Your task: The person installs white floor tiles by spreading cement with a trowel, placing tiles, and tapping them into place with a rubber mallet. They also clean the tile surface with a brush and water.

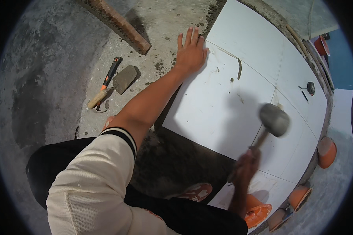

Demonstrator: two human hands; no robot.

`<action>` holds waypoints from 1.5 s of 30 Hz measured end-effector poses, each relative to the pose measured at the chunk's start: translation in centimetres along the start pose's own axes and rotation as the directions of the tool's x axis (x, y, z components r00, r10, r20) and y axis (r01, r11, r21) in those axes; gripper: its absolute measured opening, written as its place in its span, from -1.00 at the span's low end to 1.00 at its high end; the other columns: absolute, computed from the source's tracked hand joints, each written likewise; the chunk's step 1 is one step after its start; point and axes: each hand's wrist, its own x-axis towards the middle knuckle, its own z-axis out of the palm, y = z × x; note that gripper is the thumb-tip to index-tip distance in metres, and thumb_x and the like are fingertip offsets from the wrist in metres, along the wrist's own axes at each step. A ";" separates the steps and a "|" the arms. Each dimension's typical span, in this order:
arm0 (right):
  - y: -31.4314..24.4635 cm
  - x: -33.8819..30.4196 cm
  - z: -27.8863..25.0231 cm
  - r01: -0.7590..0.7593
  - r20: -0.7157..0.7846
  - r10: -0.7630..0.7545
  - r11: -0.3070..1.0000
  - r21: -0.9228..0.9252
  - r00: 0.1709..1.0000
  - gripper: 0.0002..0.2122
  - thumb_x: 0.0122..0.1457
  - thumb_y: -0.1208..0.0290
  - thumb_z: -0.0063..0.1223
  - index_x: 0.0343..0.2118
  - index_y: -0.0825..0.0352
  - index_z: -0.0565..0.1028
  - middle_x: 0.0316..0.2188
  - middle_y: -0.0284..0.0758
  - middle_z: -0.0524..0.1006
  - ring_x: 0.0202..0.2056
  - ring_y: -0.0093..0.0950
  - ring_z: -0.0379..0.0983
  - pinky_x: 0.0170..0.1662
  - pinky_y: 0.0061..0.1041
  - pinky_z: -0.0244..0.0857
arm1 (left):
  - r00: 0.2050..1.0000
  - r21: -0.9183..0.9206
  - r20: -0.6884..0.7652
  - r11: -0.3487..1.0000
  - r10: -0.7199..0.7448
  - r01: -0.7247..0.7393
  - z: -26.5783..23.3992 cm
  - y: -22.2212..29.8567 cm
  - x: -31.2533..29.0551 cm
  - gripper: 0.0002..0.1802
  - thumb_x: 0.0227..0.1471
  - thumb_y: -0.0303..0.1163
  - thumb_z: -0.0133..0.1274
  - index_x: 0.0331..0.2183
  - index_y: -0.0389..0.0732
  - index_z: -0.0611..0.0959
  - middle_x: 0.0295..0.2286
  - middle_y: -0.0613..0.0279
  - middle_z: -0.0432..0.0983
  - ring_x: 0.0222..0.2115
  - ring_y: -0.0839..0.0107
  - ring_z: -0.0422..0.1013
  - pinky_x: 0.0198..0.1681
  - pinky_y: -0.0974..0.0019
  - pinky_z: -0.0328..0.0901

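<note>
My right hand point(248, 161) is wrapped round the handle of a rubber mallet point(274, 120), whose dark grey head hangs over the white floor tiles point(208, 113) and is blurred by motion. At the left edge of the tiles, my left hand point(190, 53) lies with its fingers spread, holding nothing. Small crumbs of mortar and a thin dark strip point(239, 69) lie on the tile surface to the right of it.
Left of my arm, a trowel point(124, 79) lies across a claw hammer point(112, 72) on rough concrete. A mortar-edged reddish bar point(123, 29) is behind them. An orange bucket point(259, 213) stands at lower right, other orange containers point(326, 152) along the right. A small dark roll point(310, 88) sits on the tiles.
</note>
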 end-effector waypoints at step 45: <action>1.8 5.8 12.1 0.441 0.241 -0.369 0.772 -0.457 0.897 -0.69 0.42 0.28 0.01 -0.09 0.52 0.42 -0.54 -0.14 0.53 -0.51 -0.26 0.51 -0.37 -0.25 0.38 | 0.997 -0.056 0.064 0.998 0.032 -0.028 0.2 -0.7 0.0 -0.39 0.44 0.04 -0.28 0.40 0.11 0.33 0.46 -0.16 -0.17 0.51 0.06 -0.34 0.48 -0.29 -0.49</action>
